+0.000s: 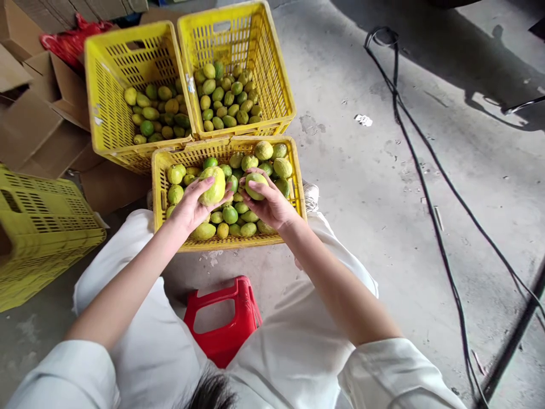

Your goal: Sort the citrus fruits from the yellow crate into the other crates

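Note:
My left hand (193,203) is closed around a large yellow-green, lemon-like fruit (213,187). A smaller green, lemon-like fruit (256,186) is in my right hand (270,201), with the fingers and thumb wrapped about it. Both hands are above the near yellow crate (230,245), a short gap apart. Many similar fruits (230,215), green to yellow and of mixed sizes, lie in that crate, some hidden under my hands.
Behind it, a left yellow crate (100,102) and a right yellow crate (272,62) hold smaller fruits. Another yellow crate (42,227) stands at left near cardboard boxes (34,130). A red stool (225,335) is between my legs. Black cable (426,187) crosses the floor at right.

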Demonstrator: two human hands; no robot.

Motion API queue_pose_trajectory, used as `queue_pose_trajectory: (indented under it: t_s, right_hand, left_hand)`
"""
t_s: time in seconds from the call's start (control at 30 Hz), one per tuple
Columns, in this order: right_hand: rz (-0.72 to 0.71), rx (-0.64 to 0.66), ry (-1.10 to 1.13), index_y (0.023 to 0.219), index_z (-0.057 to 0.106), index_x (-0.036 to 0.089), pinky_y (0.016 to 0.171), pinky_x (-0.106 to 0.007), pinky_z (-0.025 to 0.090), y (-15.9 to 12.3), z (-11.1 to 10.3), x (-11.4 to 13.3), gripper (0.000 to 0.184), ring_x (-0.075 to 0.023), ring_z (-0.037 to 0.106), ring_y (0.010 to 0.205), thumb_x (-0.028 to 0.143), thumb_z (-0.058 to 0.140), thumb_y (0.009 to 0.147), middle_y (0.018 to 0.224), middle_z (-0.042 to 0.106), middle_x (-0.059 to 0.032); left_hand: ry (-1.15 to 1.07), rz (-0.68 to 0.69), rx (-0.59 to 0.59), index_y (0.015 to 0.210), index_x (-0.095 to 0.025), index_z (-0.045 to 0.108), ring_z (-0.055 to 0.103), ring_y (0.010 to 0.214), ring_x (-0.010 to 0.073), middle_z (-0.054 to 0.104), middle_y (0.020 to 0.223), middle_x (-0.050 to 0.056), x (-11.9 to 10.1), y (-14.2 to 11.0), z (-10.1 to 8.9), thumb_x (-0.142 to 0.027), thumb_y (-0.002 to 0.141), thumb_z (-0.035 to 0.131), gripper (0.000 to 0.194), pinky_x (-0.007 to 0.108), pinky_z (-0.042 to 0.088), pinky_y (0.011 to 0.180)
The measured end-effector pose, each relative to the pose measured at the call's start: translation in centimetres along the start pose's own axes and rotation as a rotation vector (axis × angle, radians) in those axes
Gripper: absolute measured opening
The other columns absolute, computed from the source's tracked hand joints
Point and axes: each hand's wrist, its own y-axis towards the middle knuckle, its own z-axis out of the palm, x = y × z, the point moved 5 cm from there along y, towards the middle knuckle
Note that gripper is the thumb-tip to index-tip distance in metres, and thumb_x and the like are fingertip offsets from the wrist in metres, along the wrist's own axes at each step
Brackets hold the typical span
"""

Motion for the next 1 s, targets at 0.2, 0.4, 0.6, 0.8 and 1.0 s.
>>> queue_pose_trajectory:
  t_s: [0.2,0.4,0.6,0.8,1.0]
  right_hand:
    - [0.101,0.005,0.010,0.098,0.063,0.023,0.052,-0.018,0.048,0.0,0.4,-0.3,0.018,-0.0117,0.062,0.066,0.038,0.071,0.092,0.085,0.070,0.0010]
    - [0.122,-0.096,0.059,0.097,0.063,0.025,0.058,-0.021,0.055,0.3,0.1,-0.2,0.013,-0.0164,0.073,0.084,0.028,0.050,0.098,0.090,0.074,0.0000]
    - [0.103,-0.116,0.076,0.105,0.065,0.028,0.061,-0.020,0.058,0.3,-0.4,-0.3,0.014,-0.0130,0.071,0.080,0.020,0.063,0.093,0.091,0.073,0.0047]
    - [0.097,-0.118,0.063,0.100,0.068,0.025,0.064,-0.017,0.058,-0.1,-0.5,-0.2,0.017,-0.0104,0.067,0.074,0.014,0.069,0.087,0.080,0.068,0.0055]
    - [0.248,-0.279,-0.068,0.091,0.067,0.022,0.060,-0.022,0.063,0.3,-2.4,-2.2,0.004,-0.0130,0.067,0.069,0.023,0.071,0.091,0.085,0.068,-0.0002]
  left_hand:
    - [-0.061,-0.127,-0.131,0.107,-0.019,0.066,0.076,0.109,0.0272,0.078,0.104,0.011,0.3,0.1,0.1,-0.042,0.105,0.047,0.031,0.036,0.066,0.081]
    - [-0.093,-0.006,-0.138,0.113,-0.022,0.066,0.074,0.115,0.0241,0.078,0.105,0.005,-0.2,0.7,-0.5,-0.017,0.096,0.061,0.018,0.034,0.064,0.092]
    - [-0.080,-0.005,-0.222,0.100,-0.025,0.066,0.073,0.105,0.0179,0.077,0.094,0.001,0.0,1.0,-1.0,-0.016,0.094,0.068,0.011,0.028,0.062,0.089]
    - [-0.040,-0.138,-0.145,0.099,-0.017,0.062,0.075,0.089,0.0160,0.075,0.090,0.004,0.3,0.5,-0.1,-0.021,0.103,0.059,0.007,0.030,0.064,0.083]
    - [0.011,-0.311,-0.415,0.094,-0.020,0.061,0.071,0.074,0.0144,0.071,0.085,0.003,1.3,0.1,-1.3,-0.016,0.095,0.069,0.009,0.027,0.065,0.067]
